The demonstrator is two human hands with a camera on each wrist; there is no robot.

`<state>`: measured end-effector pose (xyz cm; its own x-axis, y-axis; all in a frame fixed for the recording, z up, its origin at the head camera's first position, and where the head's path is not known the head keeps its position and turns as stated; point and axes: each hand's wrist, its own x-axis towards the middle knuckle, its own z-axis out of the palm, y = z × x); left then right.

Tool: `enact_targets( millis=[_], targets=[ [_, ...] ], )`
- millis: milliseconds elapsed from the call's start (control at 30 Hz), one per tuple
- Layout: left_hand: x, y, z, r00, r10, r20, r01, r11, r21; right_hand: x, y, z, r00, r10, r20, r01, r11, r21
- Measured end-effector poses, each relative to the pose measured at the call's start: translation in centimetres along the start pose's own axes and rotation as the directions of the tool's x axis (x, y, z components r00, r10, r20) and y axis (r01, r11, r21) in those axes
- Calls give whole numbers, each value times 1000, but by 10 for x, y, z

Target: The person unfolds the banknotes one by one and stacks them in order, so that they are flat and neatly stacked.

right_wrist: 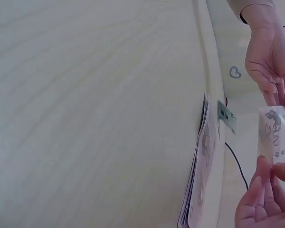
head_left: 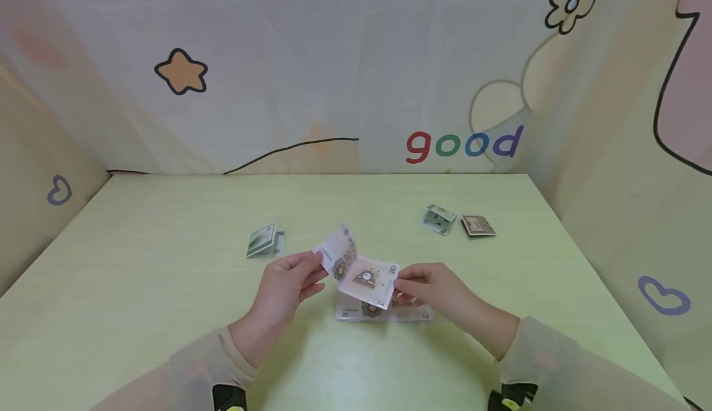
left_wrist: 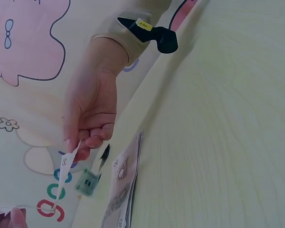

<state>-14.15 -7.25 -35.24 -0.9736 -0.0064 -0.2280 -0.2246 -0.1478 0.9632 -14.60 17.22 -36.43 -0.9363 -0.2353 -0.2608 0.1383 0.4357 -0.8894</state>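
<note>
A creased pale 20 banknote is held up between my two hands, its left half bent upward at the fold. My left hand pinches the raised left end between thumb and fingers. At the opposite end, my right hand pinches the edge the same way. Below the banknote lies a flat stack of similar banknotes, partly covered by it and by the right fingers. The left wrist view shows the stack side-on, its layers slightly spread.
A folded green banknote lies left of my hands. Toward the back right, another folded green banknote sits beside a folded brown banknote. The light wooden table ends at a printed cloth wall, with more cloth on both sides.
</note>
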Motion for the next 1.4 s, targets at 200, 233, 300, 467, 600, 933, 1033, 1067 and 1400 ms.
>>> enact_targets(
  millis=[200,233,300,467,600,933,1033,1067,1400],
  targets=[
    [1,-2,-2,999,-17,33,15,998,61,1,3,-6,998,36,-55,-35,999,22],
    [1,-2,-3,999,-20,40,17,997,76,1,3,-7,997,46,-62,-44,999,21],
    [1,-3,-5,998,-34,56,29,995,95,1,3,-11,995,66,-70,-65,998,15],
    [2,-6,-8,991,-63,122,44,987,153,-1,3,-18,994,81,-78,-80,997,13],
    [3,-6,-10,990,-34,137,0,971,237,-4,3,-21,993,76,-85,-76,997,-5],
    [12,-10,-15,986,25,163,-86,920,383,-6,9,-27,995,82,-58,-85,996,-36],
    [14,-11,-15,977,50,207,-144,872,468,-8,10,-28,996,82,-46,-84,995,-45],
    [14,-11,-15,972,61,228,-171,849,499,-8,11,-29,996,81,-42,-83,995,-53],
    [11,-12,-9,913,77,402,-363,606,708,-8,15,-36,997,79,-22,-80,992,-100]
  ],
)
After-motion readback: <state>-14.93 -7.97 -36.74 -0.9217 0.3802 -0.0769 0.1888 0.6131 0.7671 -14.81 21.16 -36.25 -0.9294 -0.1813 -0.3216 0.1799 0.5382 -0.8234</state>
